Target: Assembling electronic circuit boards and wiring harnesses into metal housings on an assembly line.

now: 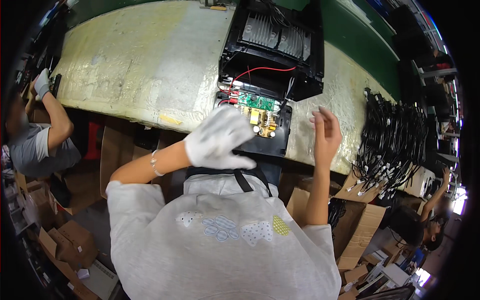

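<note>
A black plastic housing (312,62) stands opened on the bench, with ribbed metal heat sinks (260,31) inside. Its flat black panel (280,142) lies on the near side, carrying a green circuit board (260,101) and a tan power board (262,120). A red wire (272,68) arches from the boards into the housing. My left hand (217,137), in a white glove, hovers over the panel's left edge, thumb apart from the slightly blurred fingers; no held object shows. Bare and loosely curled, my right hand (327,132) is raised just right of the panel, holding nothing visible.
A thick bundle of black cables with white plugs (390,140) hangs over the bench's right part. Cardboard boxes (362,230) stand below the edge. One co-worker (40,135) is at the left, another (425,225) at the far right. A yellow strip (171,119) lies on the bench (130,60).
</note>
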A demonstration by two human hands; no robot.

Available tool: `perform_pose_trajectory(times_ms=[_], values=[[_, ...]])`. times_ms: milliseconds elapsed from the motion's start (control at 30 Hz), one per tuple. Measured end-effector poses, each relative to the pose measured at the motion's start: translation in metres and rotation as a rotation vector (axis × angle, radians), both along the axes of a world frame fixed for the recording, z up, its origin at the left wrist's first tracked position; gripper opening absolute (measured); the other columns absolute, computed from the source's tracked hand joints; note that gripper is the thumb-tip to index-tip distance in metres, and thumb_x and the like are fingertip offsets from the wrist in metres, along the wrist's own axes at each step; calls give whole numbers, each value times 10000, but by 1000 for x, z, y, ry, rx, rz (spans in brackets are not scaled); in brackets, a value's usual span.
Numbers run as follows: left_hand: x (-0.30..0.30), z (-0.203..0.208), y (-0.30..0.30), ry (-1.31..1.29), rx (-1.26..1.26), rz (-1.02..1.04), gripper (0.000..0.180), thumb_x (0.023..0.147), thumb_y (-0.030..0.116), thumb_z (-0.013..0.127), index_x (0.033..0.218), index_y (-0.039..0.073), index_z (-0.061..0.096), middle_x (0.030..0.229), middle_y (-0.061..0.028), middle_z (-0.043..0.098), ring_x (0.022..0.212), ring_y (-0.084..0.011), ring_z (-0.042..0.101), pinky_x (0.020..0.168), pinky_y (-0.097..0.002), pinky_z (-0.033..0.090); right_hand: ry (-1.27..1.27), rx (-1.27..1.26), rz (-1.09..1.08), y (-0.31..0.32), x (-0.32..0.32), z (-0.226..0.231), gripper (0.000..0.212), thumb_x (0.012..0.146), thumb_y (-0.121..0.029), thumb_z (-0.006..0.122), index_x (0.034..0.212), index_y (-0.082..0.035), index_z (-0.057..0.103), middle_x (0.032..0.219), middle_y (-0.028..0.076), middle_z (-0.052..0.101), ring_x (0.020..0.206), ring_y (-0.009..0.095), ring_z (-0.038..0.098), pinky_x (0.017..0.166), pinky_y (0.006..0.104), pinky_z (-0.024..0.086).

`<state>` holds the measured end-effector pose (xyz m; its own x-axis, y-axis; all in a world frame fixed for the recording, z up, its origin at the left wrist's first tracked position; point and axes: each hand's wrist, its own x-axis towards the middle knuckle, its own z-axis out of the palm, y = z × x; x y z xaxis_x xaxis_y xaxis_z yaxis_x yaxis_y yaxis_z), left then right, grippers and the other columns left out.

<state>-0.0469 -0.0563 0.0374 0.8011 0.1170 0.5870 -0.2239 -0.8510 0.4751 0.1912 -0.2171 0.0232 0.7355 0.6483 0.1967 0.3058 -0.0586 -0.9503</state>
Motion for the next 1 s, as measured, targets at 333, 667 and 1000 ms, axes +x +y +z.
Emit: perform_pose_trajectory(times_ms=[333,667,1000], values=[[-41,-30,-1,-115,466,16,279,637,142,635,902,56,619,739,-25,446,718,-175,525,790,-420,539,-1102,-211,975,109,-40,100,527,707,52,686,1202,-115,615,864,82,602,772,286,567,695,377,483],[-16,-2,-9,-152,18,-59,153,666,110,684,770,57,584,929,-118,558,824,-287,552,815,-408,496,-1134,-409,1236,172,-34,97,97,735,-74,624,806,-14,599,887,122,606,869,298,563,673,406,463],[14,-19,32,51,-484,115,446,620,156,757,974,48,508,1183,-197,533,1092,-351,539,943,-379,441,-615,-312,1287,157,-5,105,328,756,-247,732,780,1,518,1124,185,501,1067,296,468,936,360,374]])
